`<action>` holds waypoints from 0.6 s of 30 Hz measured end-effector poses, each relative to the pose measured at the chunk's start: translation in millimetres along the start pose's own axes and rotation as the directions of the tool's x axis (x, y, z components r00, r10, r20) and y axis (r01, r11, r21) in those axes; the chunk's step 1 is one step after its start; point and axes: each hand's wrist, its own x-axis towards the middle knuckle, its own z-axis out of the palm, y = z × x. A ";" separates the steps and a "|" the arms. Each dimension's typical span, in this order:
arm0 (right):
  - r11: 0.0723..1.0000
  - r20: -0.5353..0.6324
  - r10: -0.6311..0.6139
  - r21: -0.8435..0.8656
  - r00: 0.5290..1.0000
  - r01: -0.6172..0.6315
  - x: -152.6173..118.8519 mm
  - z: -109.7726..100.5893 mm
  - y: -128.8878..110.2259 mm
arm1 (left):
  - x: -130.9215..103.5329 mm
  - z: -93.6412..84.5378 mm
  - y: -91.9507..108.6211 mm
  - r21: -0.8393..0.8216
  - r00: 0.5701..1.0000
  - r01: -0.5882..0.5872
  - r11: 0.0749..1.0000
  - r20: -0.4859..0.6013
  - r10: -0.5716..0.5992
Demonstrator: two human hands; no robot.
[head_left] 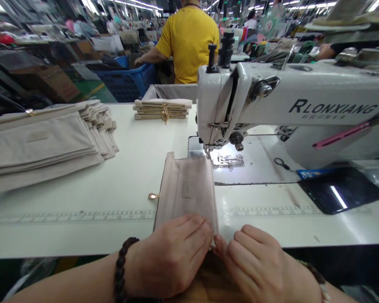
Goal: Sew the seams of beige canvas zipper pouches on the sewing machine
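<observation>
A beige fabric pouch (196, 176) with a small label patch and a gold zipper pull (153, 196) on its left side lies on the table. Its far right corner is under the needle and presser foot of a white sewing machine (252, 92). My left hand (173, 254) is closed over the pouch's near end, fingers pressed together on the fabric. Beside it, my right hand (252, 263) is curled, with thumb and forefinger pinching the pouch's near right corner. The fingertips partly hide that corner.
Stacked beige fabric pieces (44, 139) lie at the left, and a pile of zipped pouches (162, 110) at the back. A dark phone (342, 191) rests at the right. A person in a yellow shirt (189, 42) sits ahead, near a blue crate (129, 80).
</observation>
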 end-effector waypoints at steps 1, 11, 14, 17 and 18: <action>1.000 0.015 0.001 0.001 1.000 -0.001 -1.2 2.1 0.0 | 0.6 1.8 -0.9 -0.004 0.999 -0.014 1.000 0.034 0.014; 0.996 0.210 0.086 0.012 0.974 -0.091 1.4 16.2 18.4 | 6.3 21.4 -20.4 0.028 0.985 -0.055 0.998 0.166 0.049; 0.997 0.271 0.076 -0.002 0.960 -0.079 8.5 14.0 27.9 | 8.7 26.2 -28.6 0.038 0.980 -0.081 0.996 0.184 0.072; 0.999 0.336 0.051 -0.003 0.941 -0.053 17.2 12.5 39.7 | 8.9 32.5 -37.1 0.045 0.977 -0.093 0.995 0.198 0.083; 0.999 0.354 0.047 -0.002 0.934 -0.049 20.2 12.6 44.2 | 8.7 34.7 -39.9 0.045 0.977 -0.091 0.995 0.195 0.081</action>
